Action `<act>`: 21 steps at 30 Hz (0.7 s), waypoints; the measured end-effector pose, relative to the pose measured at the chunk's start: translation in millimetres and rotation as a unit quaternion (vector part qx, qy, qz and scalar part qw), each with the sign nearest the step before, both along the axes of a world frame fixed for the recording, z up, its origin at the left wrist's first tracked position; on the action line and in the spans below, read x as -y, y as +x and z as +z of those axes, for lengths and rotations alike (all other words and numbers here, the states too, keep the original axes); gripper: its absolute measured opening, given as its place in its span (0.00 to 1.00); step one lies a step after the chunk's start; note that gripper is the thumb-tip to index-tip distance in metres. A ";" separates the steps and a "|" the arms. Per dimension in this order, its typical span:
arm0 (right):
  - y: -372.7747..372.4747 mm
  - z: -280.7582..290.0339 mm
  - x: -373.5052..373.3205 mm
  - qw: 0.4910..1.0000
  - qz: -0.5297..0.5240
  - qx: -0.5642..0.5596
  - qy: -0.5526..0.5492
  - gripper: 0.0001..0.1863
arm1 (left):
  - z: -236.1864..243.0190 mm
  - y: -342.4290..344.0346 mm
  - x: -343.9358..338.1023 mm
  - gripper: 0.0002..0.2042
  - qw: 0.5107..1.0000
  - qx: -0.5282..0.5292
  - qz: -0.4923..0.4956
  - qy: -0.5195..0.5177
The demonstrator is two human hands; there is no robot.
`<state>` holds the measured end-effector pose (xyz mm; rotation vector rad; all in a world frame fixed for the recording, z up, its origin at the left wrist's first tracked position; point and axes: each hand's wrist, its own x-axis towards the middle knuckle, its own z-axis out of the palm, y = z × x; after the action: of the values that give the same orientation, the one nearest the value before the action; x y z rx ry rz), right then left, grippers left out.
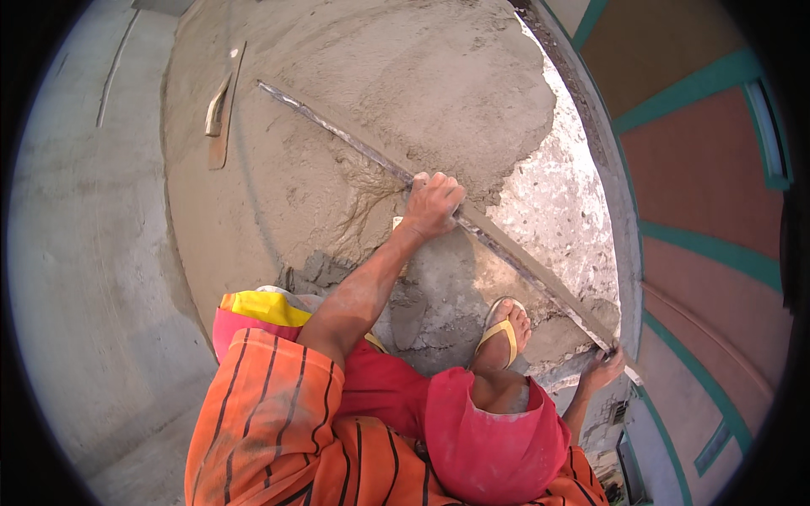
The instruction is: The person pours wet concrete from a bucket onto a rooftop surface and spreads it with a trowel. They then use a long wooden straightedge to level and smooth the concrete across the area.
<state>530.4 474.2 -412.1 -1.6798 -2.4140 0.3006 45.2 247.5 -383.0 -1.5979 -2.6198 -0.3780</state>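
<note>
A long, straight screed bar [337, 133], smeared with cement, lies slantwise from the upper left to the lower right over the wet mortar [447, 76]. Near its middle, my left hand [434, 205] is closed round it, fingers curled over the top. My right hand [601, 368] grips the bar close to its lower right end, beyond my right knee; part of that forearm is hidden by the knee. Mortar is heaped and rough along the bar below my left hand, and smoother farther off.
A flat hand float [221, 126] with a handle rests on the mortar at the left. Bare, pale rough floor [561, 202] shows at the right. My sandalled foot [506, 329] stands just below the bar. A grey wall [110, 219] rises left; a brown and green painted wall [709, 169] stands right.
</note>
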 end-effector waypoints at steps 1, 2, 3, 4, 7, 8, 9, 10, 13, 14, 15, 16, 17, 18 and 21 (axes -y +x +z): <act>-1.5 1.9 -0.1 1.000 -0.001 -0.003 -0.004 0.24 | 10.2 -2.6 -5.9 0.16 1.000 0.015 -0.005 -0.003; -2.0 2.6 -0.9 1.000 0.008 -0.001 0.010 0.24 | 20.8 -5.5 -11.5 0.16 1.000 0.028 -0.010 -0.005; -1.9 3.0 -2.1 1.000 0.016 0.002 0.023 0.25 | 28.2 -8.3 -17.3 0.15 0.999 0.030 -0.020 0.004; -3.4 2.6 -4.9 0.999 0.025 0.001 0.038 0.26 | 36.1 -12.9 -24.8 0.15 0.999 0.029 -0.031 0.014; 1.6 3.7 -12.5 0.993 0.076 0.030 0.084 0.28 | 56.7 -25.1 -43.6 0.15 0.998 0.025 -0.050 0.032; 2.1 5.7 -14.8 0.993 0.093 0.028 0.069 0.28 | 61.9 -28.8 -49.5 0.15 0.998 0.024 -0.055 0.036; 2.5 9.0 -17.2 0.992 0.109 0.027 0.054 0.28 | 66.0 -33.4 -55.7 0.16 0.997 0.016 -0.065 0.038; 0.8 12.5 -20.2 0.991 0.126 0.024 0.040 0.28 | 69.9 -39.2 -62.0 0.17 0.996 0.007 -0.075 0.039; -1.9 40.1 -18.3 0.989 0.049 0.055 -0.128 0.27 | 81.4 -50.6 -83.1 0.19 0.993 0.018 -0.109 0.042; -2.2 47.2 -17.6 0.980 0.020 0.063 -0.188 0.27 | 85.6 -54.3 -90.5 0.21 0.991 0.025 -0.121 0.042; 20.4 29.4 -15.5 0.990 0.052 -0.009 -0.132 0.26 | 87.5 -58.7 -97.9 0.22 0.989 0.019 -0.141 0.046; 21.8 33.3 -14.2 0.988 0.052 -0.004 -0.143 0.26 | 88.4 -62.7 -104.6 0.23 0.986 0.013 -0.158 0.048; 20.4 43.7 -11.2 0.987 0.053 0.004 -0.153 0.25 | 88.9 -66.1 -111.7 0.25 0.983 0.009 -0.175 0.051; 16.9 54.6 -8.2 0.985 0.053 0.012 -0.164 0.25 | 89.8 -70.0 -121.1 0.26 0.984 0.015 -0.177 -0.008; 10.7 73.2 -5.3 0.961 0.004 -0.032 -0.276 0.21 | 91.0 -82.3 -156.5 0.26 0.970 0.021 -0.224 -0.087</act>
<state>541.2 479.5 -338.9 -1.8161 -2.4275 1.0980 -37.1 403.9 -292.0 -2.2667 -2.3525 -0.2017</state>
